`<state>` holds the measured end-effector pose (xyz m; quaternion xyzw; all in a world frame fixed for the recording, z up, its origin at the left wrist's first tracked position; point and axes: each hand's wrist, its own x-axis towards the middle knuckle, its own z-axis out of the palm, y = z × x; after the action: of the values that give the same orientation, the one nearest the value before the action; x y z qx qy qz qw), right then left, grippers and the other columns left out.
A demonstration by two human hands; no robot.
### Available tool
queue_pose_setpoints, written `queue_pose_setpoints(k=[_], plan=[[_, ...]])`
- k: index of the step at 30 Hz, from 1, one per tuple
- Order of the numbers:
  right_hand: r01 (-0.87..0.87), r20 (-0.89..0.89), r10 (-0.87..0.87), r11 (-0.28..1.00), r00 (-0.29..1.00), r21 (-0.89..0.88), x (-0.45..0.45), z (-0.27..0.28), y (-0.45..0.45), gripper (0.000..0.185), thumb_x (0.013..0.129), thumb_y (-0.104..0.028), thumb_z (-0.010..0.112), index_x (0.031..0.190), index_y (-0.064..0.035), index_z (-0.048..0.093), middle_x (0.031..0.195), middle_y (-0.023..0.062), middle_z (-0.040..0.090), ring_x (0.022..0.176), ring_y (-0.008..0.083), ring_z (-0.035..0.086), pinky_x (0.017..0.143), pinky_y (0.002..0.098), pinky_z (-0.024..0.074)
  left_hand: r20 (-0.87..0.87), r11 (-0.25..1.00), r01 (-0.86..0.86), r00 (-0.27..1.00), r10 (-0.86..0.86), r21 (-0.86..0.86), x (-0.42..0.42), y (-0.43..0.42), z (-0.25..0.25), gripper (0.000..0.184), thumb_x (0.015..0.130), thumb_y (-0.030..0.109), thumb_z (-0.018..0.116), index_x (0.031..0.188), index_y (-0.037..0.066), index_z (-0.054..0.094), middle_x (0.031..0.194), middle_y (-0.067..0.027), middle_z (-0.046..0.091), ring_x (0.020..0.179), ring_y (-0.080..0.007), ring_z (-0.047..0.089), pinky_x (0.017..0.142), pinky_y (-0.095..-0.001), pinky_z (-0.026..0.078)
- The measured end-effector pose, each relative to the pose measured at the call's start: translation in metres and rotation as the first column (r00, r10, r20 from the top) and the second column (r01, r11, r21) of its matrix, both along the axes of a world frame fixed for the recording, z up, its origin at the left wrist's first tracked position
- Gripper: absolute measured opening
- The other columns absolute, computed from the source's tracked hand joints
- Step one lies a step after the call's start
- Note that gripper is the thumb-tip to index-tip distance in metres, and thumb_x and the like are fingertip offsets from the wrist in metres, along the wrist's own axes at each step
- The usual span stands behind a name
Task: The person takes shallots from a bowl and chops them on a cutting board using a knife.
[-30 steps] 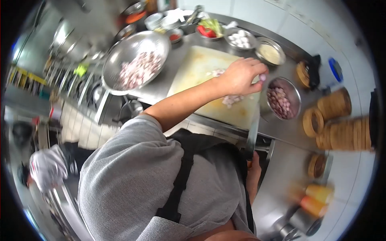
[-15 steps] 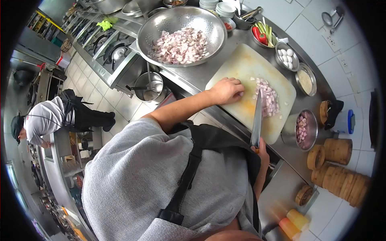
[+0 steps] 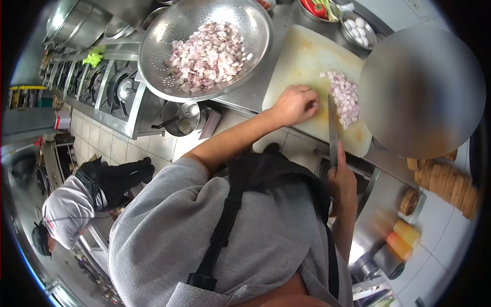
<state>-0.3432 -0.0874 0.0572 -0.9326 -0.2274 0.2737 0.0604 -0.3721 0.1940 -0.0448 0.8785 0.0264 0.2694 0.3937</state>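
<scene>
A kitchen knife [image 3: 333,127] is held by its handle in my right hand [image 3: 341,174], closed around it at the front edge of the counter. Its blade lies over the white cutting board [image 3: 302,51], the tip beside a heap of chopped shallots [image 3: 344,100]. My left hand [image 3: 297,105] rests near the board's left edge, fingers curled in, with nothing showing in them. A large steel colander [image 3: 153,51] left of the board holds many sliced shallots [image 3: 209,56].
Bowls of eggs [image 3: 358,31] and of red peppers [image 3: 314,8] stand behind the board. A round blur hides the counter on the right. Bamboo steamers [image 3: 447,184] are beyond it. Stove burners [image 3: 125,89] and a pot [image 3: 181,120] lie left, with another person [image 3: 76,204] farther off.
The view has shifted, and a blur now covers the right side. My right hand shows more fully and the knife stands more upright in view. My left hand stays curled on the board.
</scene>
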Motion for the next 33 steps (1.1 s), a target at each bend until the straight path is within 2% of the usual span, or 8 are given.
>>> queue_pose_setpoints(k=[2, 7, 11, 12, 13, 18, 20, 33], plan=[[-0.102, 0.060, 0.091, 0.968, 0.994, 0.228, 0.001, -0.003, -0.008, 0.082, 0.094, -0.014, 0.052, 0.171, -0.0292, 0.029, 0.092, 0.0341, 0.070, 0.086, 0.0538, 0.069, 0.080, 0.0627, 0.0525, 0.071, 0.999, 0.033, 0.997, -0.033, 0.011, 0.010, -0.005, -0.004, 0.015, 0.085, 0.015, 0.080, 0.095, 0.007, 0.073, 0.084, -0.0123, 0.070, 0.081, -0.0344, 0.069, 0.076, -0.0459, 0.057], [-0.120, 0.079, 0.101, 0.946, 0.992, 0.301, 0.005, 0.017, -0.008, 0.081, 0.094, -0.006, 0.054, 0.168, -0.0320, 0.036, 0.089, 0.0284, 0.071, 0.083, 0.0503, 0.070, 0.079, 0.0595, 0.0540, 0.012, 0.998, 0.070, 0.998, -0.069, -0.009, 0.006, -0.005, 0.004, 0.019, 0.087, 0.014, 0.082, 0.101, 0.006, 0.074, 0.091, -0.0131, 0.071, 0.079, -0.0315, 0.070, 0.071, -0.0419, 0.058], [-0.149, 0.062, 0.136, 0.931, 0.989, 0.332, 0.012, 0.014, -0.019, 0.077, 0.096, -0.008, 0.054, 0.168, -0.0323, 0.038, 0.089, 0.0257, 0.072, 0.083, 0.0474, 0.071, 0.081, 0.0571, 0.0554, -0.066, 0.997, 0.058, 0.996, -0.061, -0.042, 0.005, -0.008, 0.011, 0.020, 0.086, 0.012, 0.082, 0.103, 0.005, 0.073, 0.092, -0.0110, 0.069, 0.077, -0.0253, 0.068, 0.068, -0.0370, 0.056], [-0.139, 0.052, 0.129, 0.932, 0.990, 0.334, 0.013, 0.015, -0.022, 0.077, 0.096, -0.008, 0.054, 0.168, -0.0323, 0.038, 0.089, 0.0257, 0.072, 0.083, 0.0474, 0.071, 0.081, 0.0571, 0.0554, -0.067, 0.999, 0.034, 0.997, -0.035, -0.012, 0.005, -0.010, 0.012, 0.020, 0.086, 0.012, 0.082, 0.103, 0.004, 0.073, 0.091, -0.0100, 0.069, 0.076, -0.0234, 0.068, 0.067, -0.0362, 0.055], [-0.152, 0.044, 0.146, 0.939, 0.988, 0.309, 0.015, 0.017, -0.023, 0.077, 0.096, -0.008, 0.055, 0.167, -0.0317, 0.038, 0.090, 0.0253, 0.072, 0.083, 0.0470, 0.072, 0.080, 0.0571, 0.0555, -0.088, 1.000, -0.004, 0.996, 0.002, -0.024, 0.005, -0.013, 0.017, 0.017, 0.084, 0.014, 0.081, 0.096, 0.007, 0.073, 0.088, -0.0099, 0.071, 0.082, -0.0333, 0.069, 0.075, -0.0448, 0.057], [-0.162, -0.003, 0.167, 0.958, 0.986, 0.235, 0.018, 0.022, -0.027, 0.078, 0.096, -0.007, 0.057, 0.168, -0.0299, 0.037, 0.088, 0.0239, 0.073, 0.082, 0.0456, 0.072, 0.079, 0.0573, 0.0557, -0.080, 0.999, 0.030, 0.996, -0.029, 0.022, 0.008, -0.012, 0.013, 0.014, 0.084, 0.015, 0.080, 0.095, 0.009, 0.072, 0.090, -0.0092, 0.072, 0.084, -0.0329, 0.070, 0.077, -0.0441, 0.057], [-0.176, 0.045, 0.170, 0.951, 0.984, 0.256, 0.018, 0.019, -0.029, 0.078, 0.096, -0.007, 0.058, 0.168, -0.0289, 0.038, 0.085, 0.0228, 0.073, 0.079, 0.0446, 0.072, 0.077, 0.0568, 0.0555, -0.106, 1.000, -0.003, 0.994, 0.001, -0.016, 0.006, -0.013, 0.011, 0.017, 0.087, 0.009, 0.081, 0.101, 0.006, 0.072, 0.089, -0.0064, 0.067, 0.070, -0.0179, 0.064, 0.065, -0.0326, 0.053], [-0.267, 0.084, 0.254, 0.940, 0.963, 0.212, 0.014, 0.002, -0.035, 0.082, 0.092, -0.008, 0.063, 0.166, -0.0317, 0.041, 0.080, 0.0174, 0.071, 0.074, 0.0395, 0.072, 0.071, 0.0538, 0.0569, -0.126, 0.998, 0.018, 0.992, -0.026, -0.059, -0.005, -0.014, 0.009, 0.015, 0.087, 0.005, 0.079, 0.101, 0.005, 0.071, 0.092, -0.0062, 0.068, 0.069, -0.0152, 0.064, 0.064, -0.0303, 0.053]])
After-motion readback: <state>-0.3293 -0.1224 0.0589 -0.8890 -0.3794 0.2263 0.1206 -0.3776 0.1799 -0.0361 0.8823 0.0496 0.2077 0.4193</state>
